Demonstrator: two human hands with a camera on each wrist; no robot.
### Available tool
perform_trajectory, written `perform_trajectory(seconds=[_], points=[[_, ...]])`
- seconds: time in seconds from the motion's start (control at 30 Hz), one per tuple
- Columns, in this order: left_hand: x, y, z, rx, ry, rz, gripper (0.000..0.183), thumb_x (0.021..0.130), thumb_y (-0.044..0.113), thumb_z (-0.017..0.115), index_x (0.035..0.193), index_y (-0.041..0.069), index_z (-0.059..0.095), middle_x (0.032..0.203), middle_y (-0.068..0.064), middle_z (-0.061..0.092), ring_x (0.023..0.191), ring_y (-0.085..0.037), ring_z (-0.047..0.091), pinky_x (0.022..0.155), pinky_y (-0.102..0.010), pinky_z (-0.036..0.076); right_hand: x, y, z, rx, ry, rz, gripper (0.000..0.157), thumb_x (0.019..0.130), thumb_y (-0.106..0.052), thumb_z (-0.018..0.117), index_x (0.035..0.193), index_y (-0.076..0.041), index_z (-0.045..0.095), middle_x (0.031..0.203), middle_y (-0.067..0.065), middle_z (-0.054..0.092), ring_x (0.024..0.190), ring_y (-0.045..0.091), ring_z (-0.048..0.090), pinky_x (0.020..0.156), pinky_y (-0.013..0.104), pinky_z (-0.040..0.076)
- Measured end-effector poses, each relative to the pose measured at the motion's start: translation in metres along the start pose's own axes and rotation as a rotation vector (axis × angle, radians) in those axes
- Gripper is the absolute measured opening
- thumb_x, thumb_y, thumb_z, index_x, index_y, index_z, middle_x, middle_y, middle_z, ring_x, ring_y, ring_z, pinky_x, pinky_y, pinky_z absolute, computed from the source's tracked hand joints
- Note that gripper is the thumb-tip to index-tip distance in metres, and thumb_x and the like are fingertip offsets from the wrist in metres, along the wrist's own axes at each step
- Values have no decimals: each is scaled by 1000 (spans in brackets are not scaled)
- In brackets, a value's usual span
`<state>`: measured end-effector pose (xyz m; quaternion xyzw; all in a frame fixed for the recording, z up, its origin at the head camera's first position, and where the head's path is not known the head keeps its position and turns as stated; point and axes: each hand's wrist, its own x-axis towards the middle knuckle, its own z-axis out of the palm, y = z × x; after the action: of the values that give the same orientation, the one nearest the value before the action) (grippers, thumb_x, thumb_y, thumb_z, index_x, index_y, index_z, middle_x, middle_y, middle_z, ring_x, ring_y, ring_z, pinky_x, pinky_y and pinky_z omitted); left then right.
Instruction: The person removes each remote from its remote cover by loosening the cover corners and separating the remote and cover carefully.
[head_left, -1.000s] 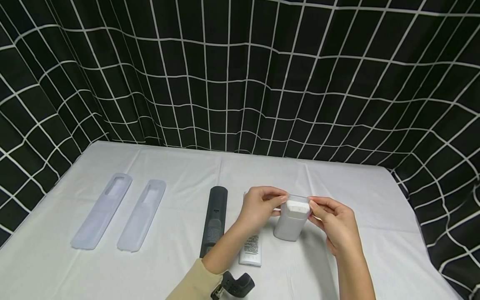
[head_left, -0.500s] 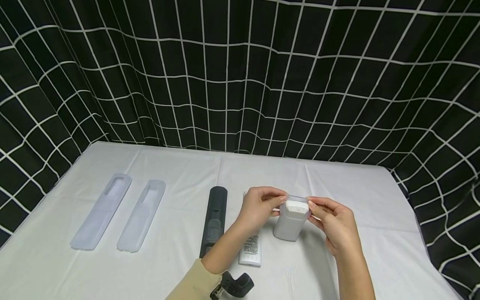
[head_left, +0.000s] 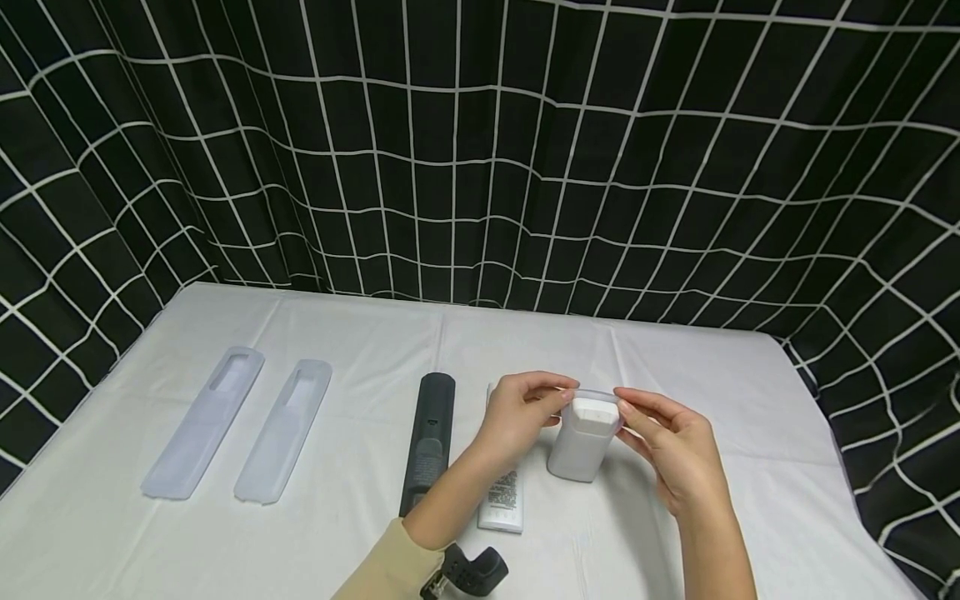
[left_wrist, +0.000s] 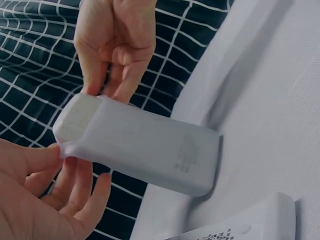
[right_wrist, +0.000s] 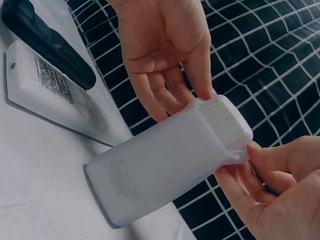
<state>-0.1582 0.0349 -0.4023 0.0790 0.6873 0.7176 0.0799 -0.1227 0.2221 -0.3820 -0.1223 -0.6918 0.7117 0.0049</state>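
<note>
A white remote control (head_left: 596, 410) stands on end on the table inside a translucent silicone cover (head_left: 580, 457). Its bare white end shows at the cover's upper opening, and faint print shows through the cover wall in both wrist views. On one side of that opening, my left hand (head_left: 517, 421) pinches the cover's rim between thumb and fingers. My right hand (head_left: 678, 457) pinches the rim on the opposite side. Below my left wrist lies a second white remote control (head_left: 502, 504), face down with a printed label, partly hidden by that hand.
A dark grey remote control (head_left: 429, 442) lies left of the white one, its near end behind the left forearm. Two more translucent covers, a longer one (head_left: 198, 429) and a shorter one (head_left: 283, 433), lie at the left on the white tablecloth (head_left: 360, 533). A black gridded curtain (head_left: 480, 167) surrounds the table.
The fingers of my right hand have shifted slightly up and right at the rim. The cover's rim now stands a little higher behind the remote's end. My left hand has hardly moved.
</note>
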Motion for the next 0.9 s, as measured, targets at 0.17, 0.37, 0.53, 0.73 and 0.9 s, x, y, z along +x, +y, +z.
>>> perform_trajectory(seconds=[0.17,0.37,0.53,0.73,0.9], points=[[0,2,-2,-7,-26,-16,21,102,5,67,119,-2,76,109,-15,76,94,-11,69,88,-37,64,0,-1,-1,-2,-11,-24,23,103,0,65,102,-17,79,103,-11,70,99,3,69,93,26,61],[-1,4,-4,13,-47,-22,22,103,4,66,121,-1,76,111,-14,75,100,-15,71,91,-40,64,-1,-1,-2,-21,-36,-55,19,102,-2,68,104,-17,79,107,-11,69,100,3,69,93,24,60],[-3,3,-7,25,-55,-15,23,103,3,66,124,0,75,111,-15,74,100,-17,72,89,-39,64,-3,-1,-1,-52,-68,-73,27,100,-4,71,95,-28,80,108,-13,69,97,2,71,93,21,59],[-4,2,-9,13,-65,-14,25,103,3,65,126,1,74,112,-15,74,99,-18,72,88,-39,64,-4,-1,0,-136,-74,-56,30,94,-5,79,98,-35,81,106,-20,70,94,2,70,89,18,54],[-5,2,-9,-2,-73,-11,26,102,1,65,126,-1,73,110,-16,73,94,-16,70,89,-42,65,-3,1,2,-154,-81,-69,36,88,1,83,104,-32,81,108,-20,69,93,3,70,85,19,57]])
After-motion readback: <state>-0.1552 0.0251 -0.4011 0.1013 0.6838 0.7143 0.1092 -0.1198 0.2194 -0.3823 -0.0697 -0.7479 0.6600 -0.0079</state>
